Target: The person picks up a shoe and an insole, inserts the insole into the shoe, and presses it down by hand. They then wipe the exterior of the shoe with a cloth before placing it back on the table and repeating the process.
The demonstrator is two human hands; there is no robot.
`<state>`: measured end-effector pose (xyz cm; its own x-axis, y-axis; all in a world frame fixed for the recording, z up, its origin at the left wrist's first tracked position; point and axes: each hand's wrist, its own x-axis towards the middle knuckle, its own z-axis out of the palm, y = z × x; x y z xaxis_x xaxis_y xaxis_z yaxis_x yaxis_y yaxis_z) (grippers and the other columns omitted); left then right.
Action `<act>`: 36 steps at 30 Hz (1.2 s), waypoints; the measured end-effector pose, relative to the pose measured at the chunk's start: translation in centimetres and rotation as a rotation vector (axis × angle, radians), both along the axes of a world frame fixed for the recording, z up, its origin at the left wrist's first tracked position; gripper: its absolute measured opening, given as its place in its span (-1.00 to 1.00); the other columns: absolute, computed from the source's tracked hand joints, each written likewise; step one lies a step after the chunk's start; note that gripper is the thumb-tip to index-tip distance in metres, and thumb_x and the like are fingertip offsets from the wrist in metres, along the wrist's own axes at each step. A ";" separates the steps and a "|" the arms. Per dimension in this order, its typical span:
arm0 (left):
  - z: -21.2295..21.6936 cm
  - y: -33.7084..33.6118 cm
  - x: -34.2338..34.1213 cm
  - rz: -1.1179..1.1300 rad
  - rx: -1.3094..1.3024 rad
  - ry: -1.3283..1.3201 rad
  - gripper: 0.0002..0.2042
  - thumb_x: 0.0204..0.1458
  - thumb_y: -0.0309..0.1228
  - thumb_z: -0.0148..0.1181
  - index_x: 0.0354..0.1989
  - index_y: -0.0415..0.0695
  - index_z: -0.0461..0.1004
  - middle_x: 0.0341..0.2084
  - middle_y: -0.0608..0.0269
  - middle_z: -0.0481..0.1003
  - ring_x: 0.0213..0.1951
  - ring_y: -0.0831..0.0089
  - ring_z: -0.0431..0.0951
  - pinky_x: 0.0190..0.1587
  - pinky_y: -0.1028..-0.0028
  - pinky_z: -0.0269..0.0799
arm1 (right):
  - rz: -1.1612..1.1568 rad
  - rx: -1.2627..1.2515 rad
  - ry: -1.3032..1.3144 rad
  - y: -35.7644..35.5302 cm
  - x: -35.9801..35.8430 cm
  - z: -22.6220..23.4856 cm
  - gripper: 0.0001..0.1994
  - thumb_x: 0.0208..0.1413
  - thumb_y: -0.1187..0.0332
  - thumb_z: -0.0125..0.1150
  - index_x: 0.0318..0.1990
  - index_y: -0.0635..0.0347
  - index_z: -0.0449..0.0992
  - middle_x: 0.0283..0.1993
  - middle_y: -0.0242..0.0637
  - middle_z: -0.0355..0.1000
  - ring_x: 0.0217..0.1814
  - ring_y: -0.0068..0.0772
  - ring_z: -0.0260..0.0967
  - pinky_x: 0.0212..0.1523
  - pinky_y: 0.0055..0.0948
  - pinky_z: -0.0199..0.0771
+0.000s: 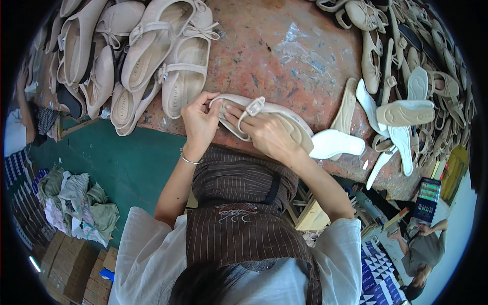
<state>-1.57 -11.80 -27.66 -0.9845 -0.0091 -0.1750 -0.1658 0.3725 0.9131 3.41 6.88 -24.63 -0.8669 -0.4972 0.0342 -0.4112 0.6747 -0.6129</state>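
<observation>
A beige strap shoe (pixel 299 118) with a square buckle lies near the front edge of the table, its inside turned up. My left hand (pixel 199 121) is closed on the rim at its left end, thumb and fingers pinching the edge. My right hand (pixel 272 133) grips the shoe from the right, with its bent fingers reaching inside beneath the strap. A beige insole (pixel 294 127) shows in the right part of the shoe, partly covered by that hand. Touching or nearly touching the shoe's right end is a white insole (pixel 336 144).
Finished-looking beige shoes (pixel 185 81) are heaped on the table's left. More shoes (pixel 373 56) and loose insoles (pixel 405 113) crowd its right side. The worn red tabletop (pixel 264 61) is paint-stained. Cloth bundles (pixel 76 198) lie on the green floor; another person (pixel 424 246) sits at lower right.
</observation>
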 end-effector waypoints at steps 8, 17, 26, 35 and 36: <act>0.5 0.0 -0.2 -0.047 -0.025 0.016 -0.94 0.08 -0.55 0.22 -0.34 -0.30 0.57 -0.68 0.24 0.48 -0.67 0.64 0.36 -0.59 0.51 0.25 | -0.249 0.383 0.204 -1.0 1.9 2.6 -0.66 -0.14 0.53 0.16 -0.12 0.35 0.60 -0.19 -0.14 0.57 0.00 -0.24 0.53 0.24 -0.32 0.38; 2.5 3.6 6.3 -0.443 -0.252 0.060 -0.85 0.02 -0.45 0.23 -0.45 -0.20 0.38 -0.68 -0.03 0.48 -0.59 -0.03 0.54 -0.54 0.09 0.39 | -1.030 0.186 0.352 6.7 -2.3 4.2 -0.59 -0.06 0.43 0.39 0.00 0.32 0.55 0.04 0.05 0.45 0.13 0.16 0.35 0.21 0.06 0.25; 3.5 6.6 10.3 -0.954 -0.478 0.471 -0.48 -0.01 -0.27 0.18 0.15 -0.24 0.42 0.16 -0.04 0.35 0.33 -0.04 0.15 0.40 -0.18 -0.13 | -0.594 0.197 0.197 1.0 6.4 6.0 -0.89 -0.09 0.56 0.19 -0.37 0.32 0.40 0.36 0.02 0.26 0.48 0.10 0.08 0.38 0.27 0.01; 1.3 6.8 11.0 -0.999 -0.670 0.510 -0.50 0.06 -0.27 0.09 0.19 -0.21 0.40 0.15 -0.02 0.36 0.29 -0.02 0.20 0.36 -0.14 -0.01 | -0.667 0.024 0.265 0.3 7.4 1.8 -0.90 -0.06 0.62 0.16 -0.35 0.30 0.42 0.19 0.04 0.44 0.24 -0.01 0.42 0.36 0.00 0.22; 1.5 6.9 11.1 -0.979 -0.669 0.526 -0.49 0.06 -0.27 0.09 0.20 -0.22 0.39 0.14 -0.03 0.37 0.29 -0.03 0.20 0.36 -0.13 -0.02 | -0.653 0.094 0.265 0.5 6.8 1.9 -0.83 -0.01 0.56 0.15 -0.21 0.32 0.45 0.23 0.02 0.40 0.31 0.00 0.34 0.38 0.02 0.18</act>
<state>9.50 -4.92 -26.13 -0.5804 0.8143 -0.0086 0.7526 0.5404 0.3761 10.23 7.43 -22.73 -0.9574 0.1100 0.2671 -0.0316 0.8793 -0.4752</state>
